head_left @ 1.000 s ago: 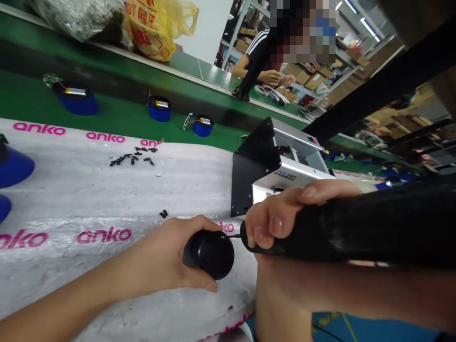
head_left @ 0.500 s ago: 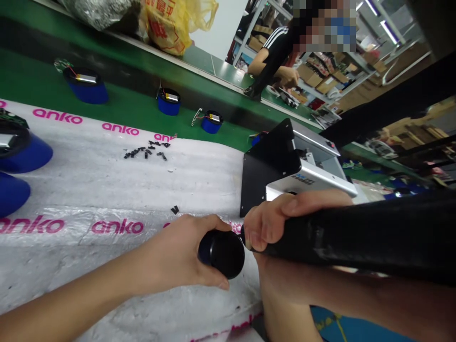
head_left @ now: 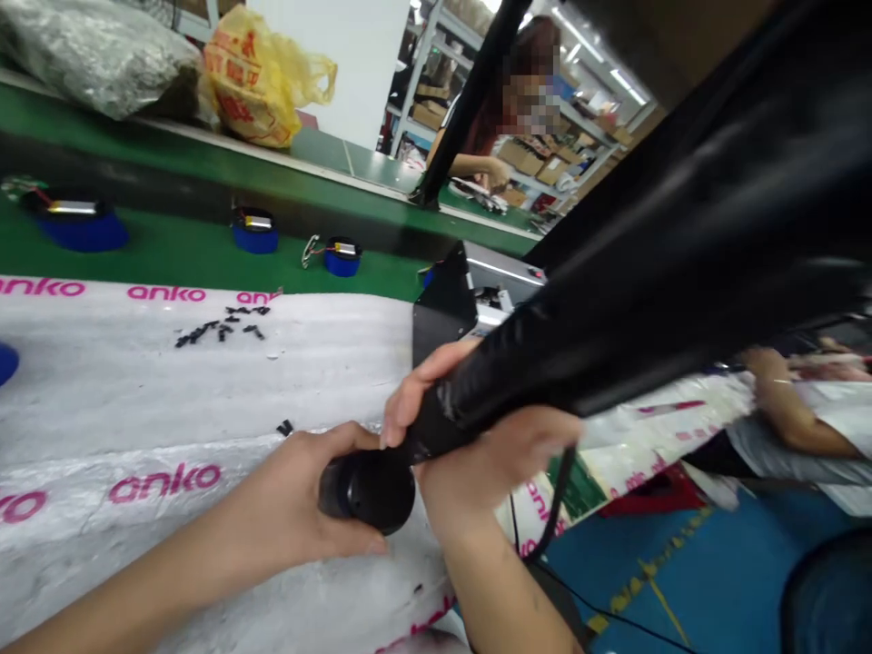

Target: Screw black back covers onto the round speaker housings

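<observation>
Black and round, the cup [head_left: 380, 493] sits in the left hand [head_left: 303, 495], near the middle of the scene, its flat dark face turned to the near right. The left fingers and thumb are curved around its sides, holding it just above the white foam sheet [head_left: 341, 363]. The right hand [head_left: 480, 468] has its fingers closed around the lower end of a long black tool [head_left: 500, 377], which slants up to the far right. The tool's tip meets the far right rim of the cup, but fingers and shadow hide whether it touches.

Pink "anko" lettering runs across the foam. To the left lie scattered black clips [head_left: 194, 336], with a small black pair [head_left: 284, 427] just beyond the left hand. Part of a blue shell [head_left: 6, 363] shows at the left edge.

Beyond the foam, three blue cups [head_left: 255, 238] stand in a row on the green table [head_left: 170, 263], each with a silver battery [head_left: 259, 222] on top. A black and silver machine [head_left: 446, 304] stands past the tool, partly covered by it. At the far left are a silvery bag [head_left: 115, 68] and a yellow plastic bag [head_left: 252, 82]. A person's hand [head_left: 497, 173] shows across the table, and another person's arm [head_left: 783, 400] at the right, above a blue floor [head_left: 722, 563].
</observation>
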The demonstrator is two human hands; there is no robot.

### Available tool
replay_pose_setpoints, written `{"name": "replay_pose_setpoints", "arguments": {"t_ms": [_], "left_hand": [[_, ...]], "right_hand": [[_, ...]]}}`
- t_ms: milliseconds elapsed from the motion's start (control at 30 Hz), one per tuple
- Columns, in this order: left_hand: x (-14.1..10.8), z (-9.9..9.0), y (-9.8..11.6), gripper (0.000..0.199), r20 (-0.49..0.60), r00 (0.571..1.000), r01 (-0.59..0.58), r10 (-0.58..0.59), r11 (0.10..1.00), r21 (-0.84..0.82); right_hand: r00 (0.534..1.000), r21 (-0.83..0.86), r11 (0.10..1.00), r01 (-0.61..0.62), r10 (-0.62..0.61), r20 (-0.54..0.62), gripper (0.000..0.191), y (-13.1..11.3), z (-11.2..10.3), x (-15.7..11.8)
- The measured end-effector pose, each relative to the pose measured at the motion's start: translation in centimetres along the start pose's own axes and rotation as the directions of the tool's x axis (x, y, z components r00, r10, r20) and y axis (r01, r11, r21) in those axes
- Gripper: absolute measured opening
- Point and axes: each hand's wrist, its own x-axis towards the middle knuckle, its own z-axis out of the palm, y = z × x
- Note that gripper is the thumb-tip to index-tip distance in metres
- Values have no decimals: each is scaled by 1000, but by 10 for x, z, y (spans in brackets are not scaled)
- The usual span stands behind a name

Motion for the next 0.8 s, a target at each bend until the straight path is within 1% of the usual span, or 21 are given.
{"name": "replay_pose_setpoints", "arguments": {"t_ms": [67, 133, 167, 233, 267, 300, 333, 367, 433, 500, 567, 633, 667, 733, 767, 800], "left_hand": [[1, 5, -4, 46, -61, 997, -37, 42, 996, 87], [1, 9, -11, 51, -180, 977, -72, 111, 975, 211], [2, 10, -15, 51, -236, 961, -80, 147, 959, 272], [2, 10, -23, 48, -318, 930, -63, 187, 930, 363], [1, 10, -27, 49, -335, 921, -57, 198, 920, 387], [0, 8, -30, 53, -324, 924, -63, 205, 915, 400], [-2, 5, -32, 58, -296, 932, -79, 211, 912, 404], [-4, 2, -34, 63, -255, 942, -103, 217, 911, 399], [-7, -5, -35, 69, -181, 960, -140, 211, 929, 343], [-8, -11, -35, 68, -174, 971, -119, 164, 962, 245], [-5, -13, -34, 66, -201, 971, -90, 125, 980, 177], [-1, -12, -31, 62, -217, 964, -112, 154, 975, 194], [1, -11, -28, 59, -218, 959, -132, 181, 966, 222], [4, -8, -24, 54, -211, 953, -155, 217, 949, 276], [4, -6, -22, 53, -201, 955, -154, 218, 944, 293], [3, -5, -21, 54, -191, 958, -150, 213, 942, 299]], "right_hand": [[996, 103, 993, 58, -50, -74, 67, -1, -13, 3], [977, 103, 978, 183, -169, -129, 66, -12, -33, 10], [953, 57, 963, 263, -250, -173, 63, -21, -43, 14], [876, -103, 919, 382, -395, -275, 61, -36, -61, 25], [835, -173, 896, 409, -444, -324, 62, -41, -68, 31], [805, -231, 882, 411, -470, -362, 63, -43, -72, 36], [788, -275, 879, 390, -473, -394, 65, -42, -76, 41], [789, -308, 883, 355, -460, -408, 66, -40, -77, 45], [806, -345, 894, 285, -419, -418, 66, -34, -78, 47], [826, -354, 910, 216, -363, -431, 64, -30, -77, 42], [861, -326, 932, 160, -294, -414, 64, -32, -75, 33], [914, -284, 950, 129, -226, -338, 70, -38, -73, 23], [935, -254, 958, 134, -208, -289, 71, -41, -71, 18], [976, -168, 976, 139, -164, -145, 73, -46, -68, 9], [987, -119, 985, 122, -133, -88, 72, -47, -65, 5], [994, -78, 993, 92, -97, -57, 69, -47, -62, 2]]}}
